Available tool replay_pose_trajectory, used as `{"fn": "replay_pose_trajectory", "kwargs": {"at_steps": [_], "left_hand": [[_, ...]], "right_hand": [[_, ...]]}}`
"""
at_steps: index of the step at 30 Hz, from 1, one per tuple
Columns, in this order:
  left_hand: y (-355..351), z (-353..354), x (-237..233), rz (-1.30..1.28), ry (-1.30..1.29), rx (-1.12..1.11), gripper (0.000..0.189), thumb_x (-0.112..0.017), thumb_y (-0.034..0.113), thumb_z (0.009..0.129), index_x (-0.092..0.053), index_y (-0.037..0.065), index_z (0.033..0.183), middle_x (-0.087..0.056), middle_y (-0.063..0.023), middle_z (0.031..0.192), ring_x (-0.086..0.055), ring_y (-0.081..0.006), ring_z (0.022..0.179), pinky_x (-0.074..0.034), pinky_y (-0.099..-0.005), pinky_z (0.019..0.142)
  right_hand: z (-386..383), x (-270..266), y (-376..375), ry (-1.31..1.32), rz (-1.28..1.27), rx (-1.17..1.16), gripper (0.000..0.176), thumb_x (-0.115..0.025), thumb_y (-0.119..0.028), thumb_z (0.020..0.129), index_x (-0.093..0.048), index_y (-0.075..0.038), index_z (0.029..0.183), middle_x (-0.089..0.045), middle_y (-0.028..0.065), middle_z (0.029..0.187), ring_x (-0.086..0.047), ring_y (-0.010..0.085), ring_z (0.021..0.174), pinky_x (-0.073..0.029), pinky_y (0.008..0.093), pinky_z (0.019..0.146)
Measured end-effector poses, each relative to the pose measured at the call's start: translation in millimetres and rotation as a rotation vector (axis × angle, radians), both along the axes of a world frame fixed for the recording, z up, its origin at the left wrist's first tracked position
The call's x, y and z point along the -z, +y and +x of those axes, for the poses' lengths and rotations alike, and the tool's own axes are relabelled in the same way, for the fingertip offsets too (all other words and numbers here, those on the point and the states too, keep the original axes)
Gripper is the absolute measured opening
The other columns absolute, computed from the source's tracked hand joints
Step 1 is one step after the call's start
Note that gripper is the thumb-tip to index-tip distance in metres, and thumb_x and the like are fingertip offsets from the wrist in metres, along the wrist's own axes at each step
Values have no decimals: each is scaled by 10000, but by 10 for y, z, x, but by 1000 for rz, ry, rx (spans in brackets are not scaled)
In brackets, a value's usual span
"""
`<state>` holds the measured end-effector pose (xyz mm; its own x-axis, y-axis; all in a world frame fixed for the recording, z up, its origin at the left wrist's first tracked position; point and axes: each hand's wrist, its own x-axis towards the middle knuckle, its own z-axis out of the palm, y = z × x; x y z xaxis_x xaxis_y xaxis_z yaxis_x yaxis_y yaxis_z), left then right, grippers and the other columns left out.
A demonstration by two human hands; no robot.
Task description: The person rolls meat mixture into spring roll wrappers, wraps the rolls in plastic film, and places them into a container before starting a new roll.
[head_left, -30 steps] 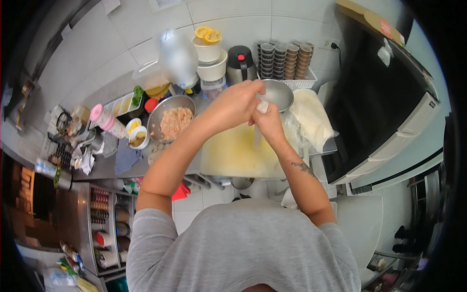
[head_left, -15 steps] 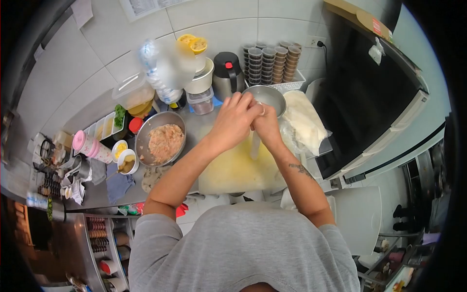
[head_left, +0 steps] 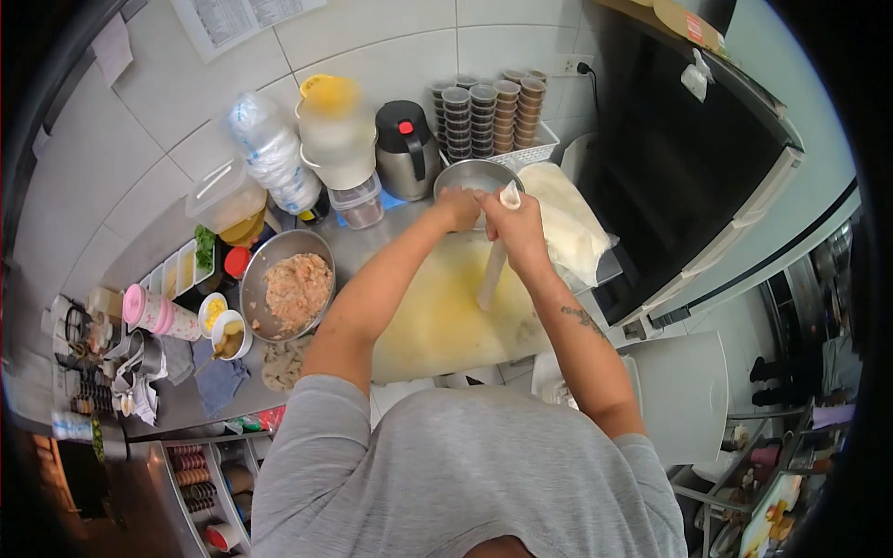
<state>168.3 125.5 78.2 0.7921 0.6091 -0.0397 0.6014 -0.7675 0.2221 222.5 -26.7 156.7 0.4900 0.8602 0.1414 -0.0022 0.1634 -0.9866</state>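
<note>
My right hand (head_left: 517,226) is closed around a long, thin, pale spring roll (head_left: 494,270). Its open upper end sticks out above the fingers, and its lower end reaches down to the yellow-stained cutting board (head_left: 423,312). My left hand (head_left: 456,210) is at the near rim of a metal bowl (head_left: 479,172), close to the right hand; its fingertips are partly hidden. Just right of the bowl lies a stack of pale wrappers (head_left: 565,221) on plastic. A second metal bowl (head_left: 249,290) at the left holds pinkish minced filling (head_left: 298,288).
Behind the board stand a steel thermos jug (head_left: 406,163), white tubs (head_left: 339,153) and stacked sauce cups (head_left: 470,121) in a basket. Small bowls (head_left: 228,335), a pink-lidded tumbler (head_left: 158,312) and a blue cloth (head_left: 220,379) are at the left. A dark-fronted appliance (head_left: 684,177) borders the right side.
My hands were together over the roll's top. Now the left hand has moved down to the metal bowl's rim, while the right holds the roll with its upper end exposed. The view has shifted slightly.
</note>
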Motion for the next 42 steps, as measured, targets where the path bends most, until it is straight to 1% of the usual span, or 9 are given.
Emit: {"fn": "replay_pose_trajectory", "kwargs": {"at_steps": [4,7,10,14,17,20,23,33,42], "left_hand": [[283,-135,-372,-435,-590,75,279,-507,2,823,-681,58,1035,-581,-140,1121,-563,-295,1055,-428,-391,954],[-214,-418,-1013,-546,-968,54,336,-450,-117,767,-678,55,943,-534,-84,990,-535,-223,931,-438,-308,852],[-465,-617,-1076,-88,-949,318,359,-503,-113,718,-689,88,950,-529,-75,975,-532,-239,934,-439,-324,825],[-731,-781,-1047,369,-670,348,308,-680,14,663,-703,140,944,-521,-63,964,-511,-270,961,-428,-395,798],[-780,-859,-1182,349,-574,419,308,-588,-43,738,-646,94,1007,-495,-102,945,-518,-298,929,-438,-384,793],[-671,-862,-1360,1,-640,361,247,-623,29,799,-574,71,1038,-527,-112,904,-552,-288,878,-454,-382,749],[-681,-875,-1708,-188,-317,305,262,-663,119,835,-517,57,1043,-561,-116,838,-586,-275,790,-468,-380,688],[-729,-816,-1512,35,-403,404,97,-623,28,773,-544,-27,770,-618,-201,803,-637,-366,776,-495,-443,695],[-902,-921,-1364,72,-594,244,224,-613,-44,737,-647,-5,955,-581,-135,949,-553,-332,975,-457,-407,849]], "right_hand": [[49,59,108,32,-13,-6,266,-696,-167,851,-540,-77,655,-493,-3,524,-443,82,430,-340,252,423],[51,80,179,18,-18,2,269,-679,-177,835,-573,-29,637,-521,9,520,-474,87,411,-357,262,386],[10,85,235,34,-12,-29,239,-661,-161,839,-589,-20,660,-525,12,522,-483,87,420,-360,264,388],[-66,79,210,-37,42,-70,201,-637,-147,844,-605,-14,697,-535,16,545,-499,85,455,-369,268,401],[-130,113,161,-50,44,-137,168,-612,-125,844,-603,-19,714,-539,16,569,-499,88,484,-374,266,429],[-201,27,88,-27,45,-219,143,-594,-103,838,-588,-26,718,-540,14,590,-492,93,500,-373,263,452],[-205,6,62,-49,12,-299,163,-633,-121,821,-571,-26,704,-535,12,587,-497,93,498,-379,262,437],[-210,47,111,-35,-2,-318,130,-596,-60,826,-561,-53,700,-531,19,581,-498,118,494,-375,272,467],[-182,-25,109,44,27,-268,102,-575,-64,827,-587,-22,735,-553,27,619,-501,108,496,-382,259,443]]}}
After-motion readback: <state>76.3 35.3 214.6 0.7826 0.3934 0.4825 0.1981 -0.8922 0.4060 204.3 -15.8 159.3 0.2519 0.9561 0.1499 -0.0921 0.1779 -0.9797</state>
